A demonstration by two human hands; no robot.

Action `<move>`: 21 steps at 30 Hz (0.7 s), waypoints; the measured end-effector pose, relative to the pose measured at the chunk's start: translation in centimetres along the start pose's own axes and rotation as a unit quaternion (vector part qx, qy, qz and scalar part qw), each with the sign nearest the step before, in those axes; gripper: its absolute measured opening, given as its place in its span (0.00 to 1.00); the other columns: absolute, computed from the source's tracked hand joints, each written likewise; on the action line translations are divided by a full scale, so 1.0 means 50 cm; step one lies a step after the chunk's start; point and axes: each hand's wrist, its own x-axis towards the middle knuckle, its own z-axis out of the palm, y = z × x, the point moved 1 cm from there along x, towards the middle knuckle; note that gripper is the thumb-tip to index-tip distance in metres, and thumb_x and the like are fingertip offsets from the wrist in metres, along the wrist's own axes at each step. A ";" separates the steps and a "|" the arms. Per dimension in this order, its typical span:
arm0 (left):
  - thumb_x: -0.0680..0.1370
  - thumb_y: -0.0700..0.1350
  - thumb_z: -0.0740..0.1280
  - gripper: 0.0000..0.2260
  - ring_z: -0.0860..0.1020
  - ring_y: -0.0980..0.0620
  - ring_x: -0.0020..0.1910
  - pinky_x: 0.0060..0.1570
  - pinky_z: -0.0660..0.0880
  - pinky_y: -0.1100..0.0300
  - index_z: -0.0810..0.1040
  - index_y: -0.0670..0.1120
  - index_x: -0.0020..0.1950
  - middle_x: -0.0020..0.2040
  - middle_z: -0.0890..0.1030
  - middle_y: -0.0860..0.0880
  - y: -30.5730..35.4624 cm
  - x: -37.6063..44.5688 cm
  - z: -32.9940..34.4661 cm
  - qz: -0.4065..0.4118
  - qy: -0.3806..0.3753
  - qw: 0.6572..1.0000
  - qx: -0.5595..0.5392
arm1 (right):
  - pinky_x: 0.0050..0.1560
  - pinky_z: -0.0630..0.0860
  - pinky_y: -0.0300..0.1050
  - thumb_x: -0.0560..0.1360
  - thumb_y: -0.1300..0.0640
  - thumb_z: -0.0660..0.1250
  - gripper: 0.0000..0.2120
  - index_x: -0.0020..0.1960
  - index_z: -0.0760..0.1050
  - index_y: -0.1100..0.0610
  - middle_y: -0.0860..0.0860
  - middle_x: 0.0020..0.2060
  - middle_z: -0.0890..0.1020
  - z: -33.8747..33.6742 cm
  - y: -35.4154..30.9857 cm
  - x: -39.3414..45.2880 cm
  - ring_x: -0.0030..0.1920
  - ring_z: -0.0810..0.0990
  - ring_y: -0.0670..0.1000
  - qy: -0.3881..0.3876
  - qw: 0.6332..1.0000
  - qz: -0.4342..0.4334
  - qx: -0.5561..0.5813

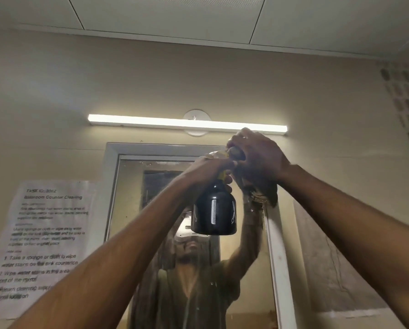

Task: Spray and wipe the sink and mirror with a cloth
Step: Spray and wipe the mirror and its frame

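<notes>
Both arms are raised in front of the mirror (132, 210). My left hand (210, 168) grips the neck and yellow trigger head of a black spray bottle (214, 212) with white comb and scissors marks. My right hand (255, 155) is curled over the top of the spray head and holds a dark cloth (261, 193) that hangs below it against the mirror's upper right corner. The mirror shows a person with both arms up. The sink is out of view.
A lit tube lamp (186, 123) runs across the wall above the white mirror frame (110, 186). A printed task sheet (39, 245) is taped left of the mirror. A patterned vent block (405, 103) sits at the upper right.
</notes>
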 end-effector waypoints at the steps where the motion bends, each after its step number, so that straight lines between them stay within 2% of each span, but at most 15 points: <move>1: 0.78 0.47 0.64 0.05 0.77 0.50 0.38 0.36 0.77 0.61 0.75 0.46 0.45 0.43 0.77 0.45 0.004 0.004 0.013 -0.001 0.001 1.000 0.011 | 0.42 0.67 0.41 0.73 0.45 0.69 0.17 0.58 0.75 0.52 0.52 0.56 0.75 -0.004 0.016 -0.007 0.51 0.75 0.53 0.002 1.000 0.006 0.005; 4: 0.77 0.49 0.66 0.06 0.78 0.49 0.41 0.43 0.78 0.57 0.75 0.47 0.46 0.44 0.78 0.44 0.013 0.013 0.044 -0.001 -0.022 1.000 0.001 | 0.41 0.67 0.42 0.72 0.46 0.71 0.17 0.56 0.75 0.53 0.53 0.53 0.76 -0.013 0.074 -0.035 0.48 0.76 0.55 0.022 0.998 0.053 0.004; 7: 0.78 0.48 0.66 0.06 0.78 0.46 0.44 0.51 0.76 0.52 0.76 0.46 0.46 0.44 0.78 0.44 0.021 0.013 0.065 -0.001 -0.039 0.999 -0.014 | 0.42 0.69 0.44 0.71 0.45 0.72 0.19 0.57 0.76 0.53 0.54 0.53 0.76 -0.022 0.102 -0.040 0.48 0.76 0.56 0.003 0.999 0.053 -0.009; 10: 0.78 0.48 0.65 0.06 0.78 0.45 0.44 0.48 0.76 0.54 0.75 0.46 0.45 0.42 0.79 0.44 0.018 0.013 0.080 0.004 -0.037 0.999 -0.009 | 0.44 0.74 0.46 0.71 0.46 0.72 0.17 0.56 0.77 0.52 0.54 0.53 0.76 -0.029 0.106 -0.040 0.48 0.77 0.56 -0.012 0.999 0.052 0.008; 14: 0.78 0.48 0.65 0.06 0.78 0.50 0.37 0.40 0.77 0.61 0.76 0.46 0.46 0.40 0.78 0.46 0.010 0.009 0.099 -0.005 -0.037 0.999 0.019 | 0.47 0.78 0.50 0.70 0.54 0.74 0.19 0.60 0.78 0.52 0.55 0.58 0.77 -0.014 0.118 -0.095 0.51 0.77 0.57 -0.059 0.998 0.027 0.005; 16: 0.78 0.49 0.66 0.07 0.79 0.50 0.38 0.40 0.77 0.61 0.76 0.46 0.46 0.40 0.79 0.46 0.005 0.004 0.107 -0.012 -0.038 0.999 0.016 | 0.48 0.79 0.50 0.70 0.54 0.74 0.21 0.61 0.77 0.52 0.55 0.59 0.76 -0.012 0.118 -0.107 0.52 0.77 0.57 -0.078 0.997 0.021 0.000; 19: 0.77 0.49 0.67 0.06 0.80 0.47 0.42 0.45 0.77 0.56 0.77 0.46 0.45 0.42 0.80 0.44 0.000 -0.003 0.114 -0.012 -0.034 0.999 -0.001 | 0.46 0.76 0.46 0.71 0.54 0.73 0.19 0.61 0.77 0.52 0.55 0.59 0.76 -0.015 0.107 -0.116 0.51 0.78 0.57 -0.053 0.998 0.032 -0.007; 21: 0.78 0.48 0.65 0.07 0.79 0.47 0.41 0.44 0.76 0.56 0.77 0.46 0.45 0.41 0.80 0.44 -0.002 -0.012 0.115 -0.005 -0.037 0.999 0.009 | 0.43 0.74 0.43 0.72 0.54 0.73 0.18 0.61 0.76 0.54 0.56 0.57 0.76 -0.008 0.091 -0.144 0.49 0.79 0.57 -0.069 0.997 -0.014 -0.024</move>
